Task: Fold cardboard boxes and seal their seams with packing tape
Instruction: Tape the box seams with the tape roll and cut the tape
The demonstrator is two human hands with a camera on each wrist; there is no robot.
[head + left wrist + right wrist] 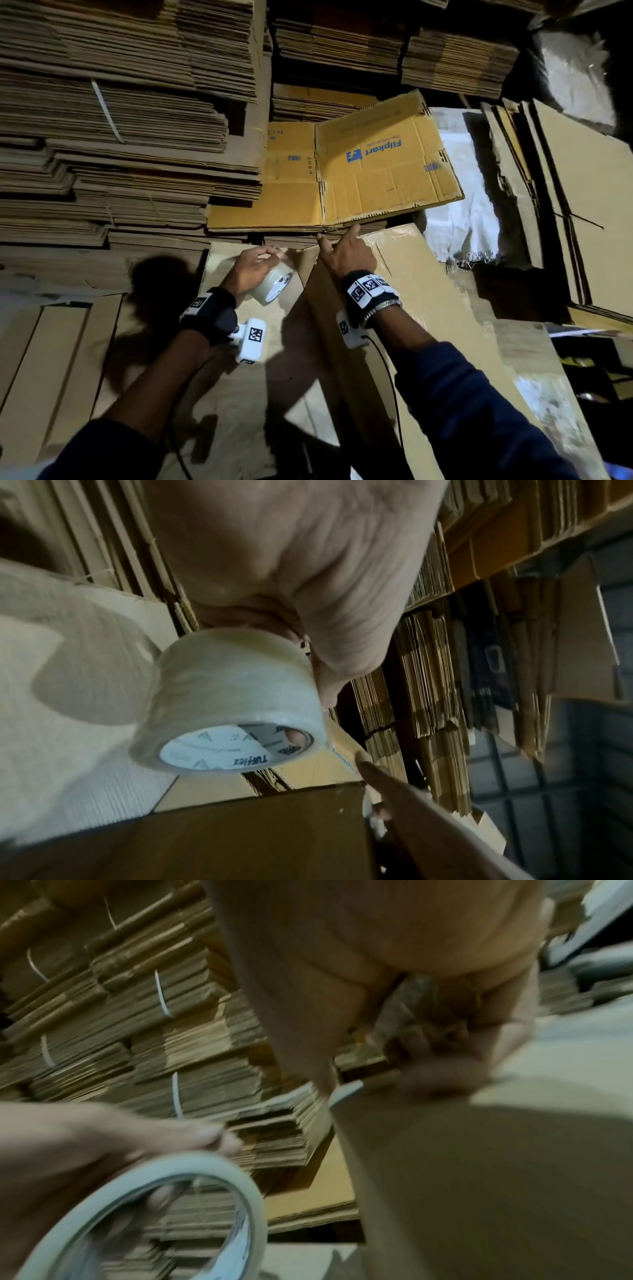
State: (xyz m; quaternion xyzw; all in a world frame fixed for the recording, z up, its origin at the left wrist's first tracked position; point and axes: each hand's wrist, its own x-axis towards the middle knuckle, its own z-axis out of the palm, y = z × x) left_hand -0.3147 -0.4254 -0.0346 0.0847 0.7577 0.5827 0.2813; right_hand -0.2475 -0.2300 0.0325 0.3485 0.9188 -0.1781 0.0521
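A long brown cardboard box lies in front of me, with glossy clear tape along its top. My right hand rests on the box's far top corner. Its thumb and index finger are stretched out, and the other fingers bend over the far edge, blurred. Just left of that corner my left hand grips a roll of clear packing tape, with one finger inside the core.
Tall strapped stacks of flattened cartons fill the back and left. A yellow flattened Flipkart carton lies just beyond the box. White sacking and leaning cardboard sheets are at the right. Flat cardboard covers the floor at the left.
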